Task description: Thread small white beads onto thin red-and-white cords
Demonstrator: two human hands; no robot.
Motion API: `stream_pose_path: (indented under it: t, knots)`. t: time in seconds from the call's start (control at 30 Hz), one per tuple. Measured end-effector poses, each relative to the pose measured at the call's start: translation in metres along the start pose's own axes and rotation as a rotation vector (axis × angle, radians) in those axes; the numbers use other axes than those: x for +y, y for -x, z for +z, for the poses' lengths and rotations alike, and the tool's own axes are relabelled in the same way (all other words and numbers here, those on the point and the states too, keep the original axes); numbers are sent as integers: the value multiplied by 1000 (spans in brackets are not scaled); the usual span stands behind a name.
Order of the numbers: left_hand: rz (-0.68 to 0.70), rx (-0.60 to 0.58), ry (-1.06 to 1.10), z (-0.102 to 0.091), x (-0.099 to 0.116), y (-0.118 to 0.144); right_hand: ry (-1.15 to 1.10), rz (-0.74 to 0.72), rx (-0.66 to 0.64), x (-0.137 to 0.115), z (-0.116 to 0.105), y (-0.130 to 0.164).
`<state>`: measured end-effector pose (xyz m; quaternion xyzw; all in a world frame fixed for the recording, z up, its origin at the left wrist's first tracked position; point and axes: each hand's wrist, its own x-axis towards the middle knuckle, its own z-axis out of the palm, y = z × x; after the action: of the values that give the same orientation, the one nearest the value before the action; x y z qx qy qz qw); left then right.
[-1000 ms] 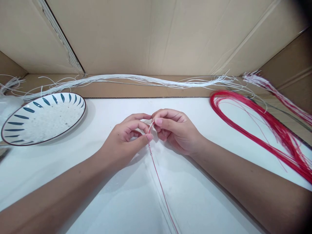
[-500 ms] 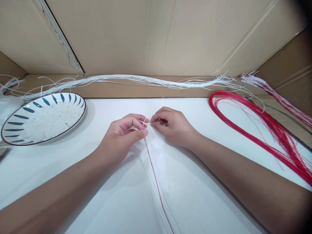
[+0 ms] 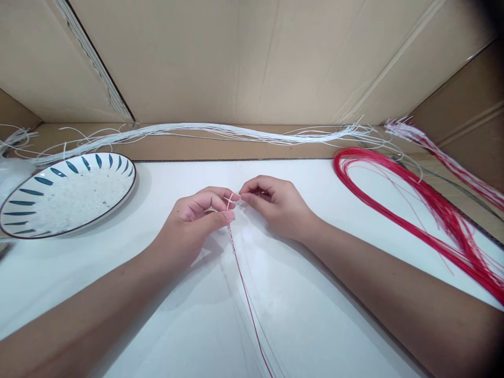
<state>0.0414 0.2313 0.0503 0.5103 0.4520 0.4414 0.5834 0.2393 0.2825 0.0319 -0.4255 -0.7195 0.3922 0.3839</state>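
My left hand (image 3: 200, 218) pinches a thin red cord (image 3: 247, 299) between thumb and fingers. The upper end of the cord looks white where it shows between the fingertips. Just below my thumb, several tiny clear beads (image 3: 232, 244) sit on the cord, which runs down past the bottom of the picture. My right hand (image 3: 275, 202) is closed in a pinch close beside the left fingertips. Something pale and very small shows by its fingertips, too fine to make out.
At the left, a white plate with blue strokes (image 3: 24, 202) bears many tiny clear beads (image 3: 84, 191). A looped bundle of red cords (image 3: 378, 207) lies at the right. White cords (image 3: 220, 128) stretch along the back by a cardboard wall (image 3: 189, 63); red-and-white cords (image 3: 444, 152) lie at the far right.
The whole view has shifted slightly. My right fingertips have come a little nearer the left ones. The cord end between the left fingers looked red before and now looks white.
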Motion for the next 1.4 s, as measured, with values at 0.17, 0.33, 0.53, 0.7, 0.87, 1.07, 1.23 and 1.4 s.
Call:
stream_pose_path:
  t: [0.17,0.33,0.53,0.7,0.87,1.07,1.23,1.4]
  knots:
    - [20,-15,13,1,3,2,-728,125,-68,-8,6,4]
    - [18,-42,3,3,7,2,-953,246,-105,-16,10,7]
    - [1,-65,-21,3,8,3,-1031,311,-140,-16,8,8]
    - [6,-78,-5,4,9,2,-1025,283,-177,-13,8,9]
    - [8,-73,-13,6,11,1,-1001,274,-175,-13,8,9]
    - [11,-83,-4,6,11,3,-1003,253,-183,-15,9,9]
    - [16,-75,-7,5,9,3,-978,247,-164,-16,10,9]
    - [33,-69,0,4,7,3,-949,226,-161,-16,10,10]
